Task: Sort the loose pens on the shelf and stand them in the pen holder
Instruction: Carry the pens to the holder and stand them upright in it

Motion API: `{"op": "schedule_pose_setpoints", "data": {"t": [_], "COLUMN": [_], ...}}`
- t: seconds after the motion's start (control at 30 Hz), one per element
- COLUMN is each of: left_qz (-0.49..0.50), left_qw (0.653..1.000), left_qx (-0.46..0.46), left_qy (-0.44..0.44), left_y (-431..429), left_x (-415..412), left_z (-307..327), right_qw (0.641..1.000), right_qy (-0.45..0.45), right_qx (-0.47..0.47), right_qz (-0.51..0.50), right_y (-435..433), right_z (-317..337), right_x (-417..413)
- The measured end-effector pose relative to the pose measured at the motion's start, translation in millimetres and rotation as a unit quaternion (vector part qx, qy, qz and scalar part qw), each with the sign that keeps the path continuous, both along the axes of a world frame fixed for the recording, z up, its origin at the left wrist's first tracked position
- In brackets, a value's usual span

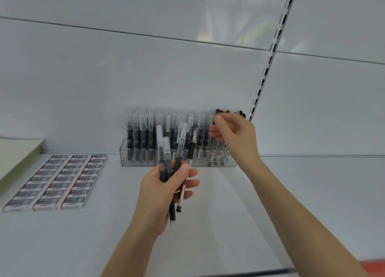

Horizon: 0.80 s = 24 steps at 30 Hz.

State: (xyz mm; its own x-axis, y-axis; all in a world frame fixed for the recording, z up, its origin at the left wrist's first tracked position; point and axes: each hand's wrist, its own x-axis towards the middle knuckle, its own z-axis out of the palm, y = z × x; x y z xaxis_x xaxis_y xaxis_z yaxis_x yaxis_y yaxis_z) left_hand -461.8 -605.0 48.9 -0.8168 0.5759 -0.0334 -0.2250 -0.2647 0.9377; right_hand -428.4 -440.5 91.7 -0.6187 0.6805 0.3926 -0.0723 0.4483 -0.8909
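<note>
A shelf (229,214) with a pen holder (137,160) at its back, loose pens (181,139) in hand.
Left of the pen holder lie rows of small boxes (62,183), their print too blurred to read. In front of it the left hand (158,193) grips the pens in a bundle, near upright, caps up. At its right end the right hand's (235,135) fingers (217,118) curl at dark pen tops (227,111); whether they pinch one I cannot tell.

Bright even light, faint glare on back panel (239,33), soft blur, bowed edges.
</note>
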Motion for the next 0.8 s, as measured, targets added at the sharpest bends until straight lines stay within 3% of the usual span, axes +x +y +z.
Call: {"op": "schedule_pose_setpoints", "data": {"t": [0.07, 0.17, 0.3, 0.43, 0.5, 0.8], "left_qz": [-0.013, -0.039, -0.050, -0.042, -0.033, -0.010], "left_qw": [1.000, 0.999, 0.999, 0.999, 0.999, 1.000], "left_qx": [0.001, -0.004, 0.000, -0.013, -0.018, -0.022], "left_qy": [0.002, 0.010, 0.008, 0.016, 0.015, 0.016], "left_y": [3.2, 8.8, 12.6, 15.5, 18.3, 19.1], "left_x": [2.8, 7.3, 7.2, 7.4, 8.5, 4.5], "left_z": [0.9, 2.0, 1.3, 0.4, -0.6, -4.4], "right_qw": [0.994, 0.986, 0.994, 0.987, 0.980, 0.986], "right_qy": [-0.011, -0.049, 0.035, 0.088, 0.091, -0.037], "right_qx": [-0.060, -0.070, -0.096, -0.008, 0.021, 0.108], "right_qz": [0.088, 0.142, 0.043, -0.134, -0.175, -0.125], "right_y": [-14.3, -19.0, 12.9, 57.3, 69.9, 74.1], "right_z": [2.7, 4.0, 17.8, 21.2, 18.5, -1.3], "right_x": [9.1, 17.5, 33.5, 44.0, 42.9, 15.9]}}
